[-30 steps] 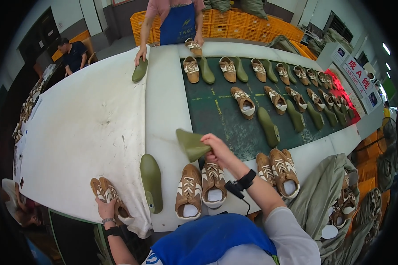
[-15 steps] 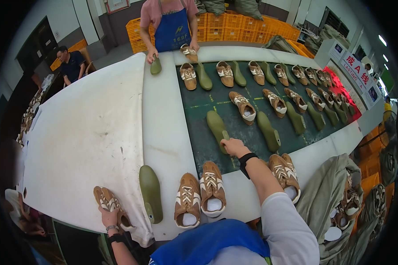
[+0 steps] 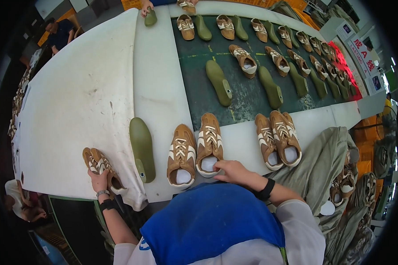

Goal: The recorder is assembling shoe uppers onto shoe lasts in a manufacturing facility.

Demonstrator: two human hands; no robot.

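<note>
My left hand [image 3: 98,179] is closed round a pair of brown-and-white sneakers [image 3: 102,163] at the left, over the white cloth. Right of it lies a green shoe last [image 3: 142,152], sole up. Two more laced sneakers stand side by side on the pale table edge, a left one [image 3: 181,152] and a right one [image 3: 209,141]. At the heel of that right sneaker, my right hand [image 3: 234,171] pinches the collar with thumb and fingers. Another green last [image 3: 218,84] rests on the dark green belt [image 3: 199,84] beyond.
Sneakers and lasts stand in rows along the belt. More sneakers [image 3: 278,137] sit at the table edge, right of my hand. Grey-green cloth [image 3: 318,154] with sneakers among its folds lies farther right. Across the table, a co-worker's hand [image 3: 147,8] holds a last.
My right hand has let go of the last on the belt and come back to the near sneaker's heel. My left hand keeps its sneakers. The view has tipped downward.
</note>
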